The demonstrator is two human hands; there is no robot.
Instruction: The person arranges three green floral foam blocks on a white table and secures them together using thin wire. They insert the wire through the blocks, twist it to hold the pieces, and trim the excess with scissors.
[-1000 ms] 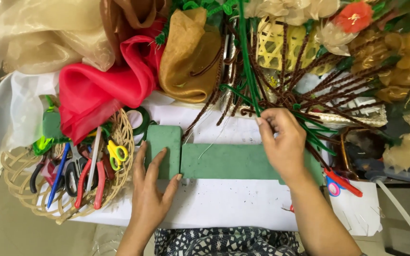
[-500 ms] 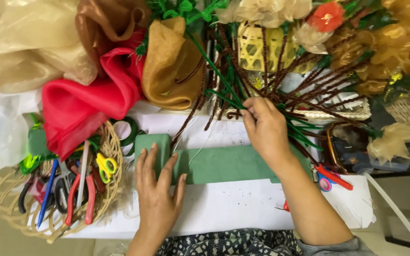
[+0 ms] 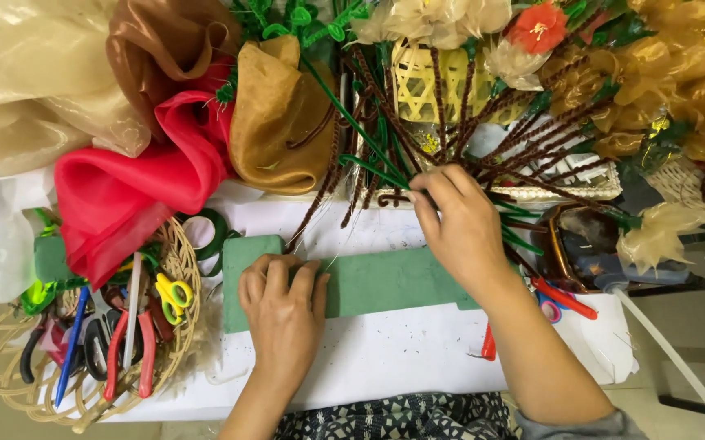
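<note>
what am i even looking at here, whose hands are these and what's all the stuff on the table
This is one picture from a camera worn on a person's head, looking down at their own two bare hands. There is no machine here.

The left hand lies flat, pressing on a long green foam block that sits on a white table. The right hand reaches past the block into a bundle of fuzzy brown and green wire stems, fingertips pinching among them; which single stem it grips is hard to tell.

At the left stands a wicker basket holding pliers and scissors. Behind lie folds of sheer cloth, red, gold and brown. At the top right are fabric flowers, one of them red, and a woven yellow basket.
</note>
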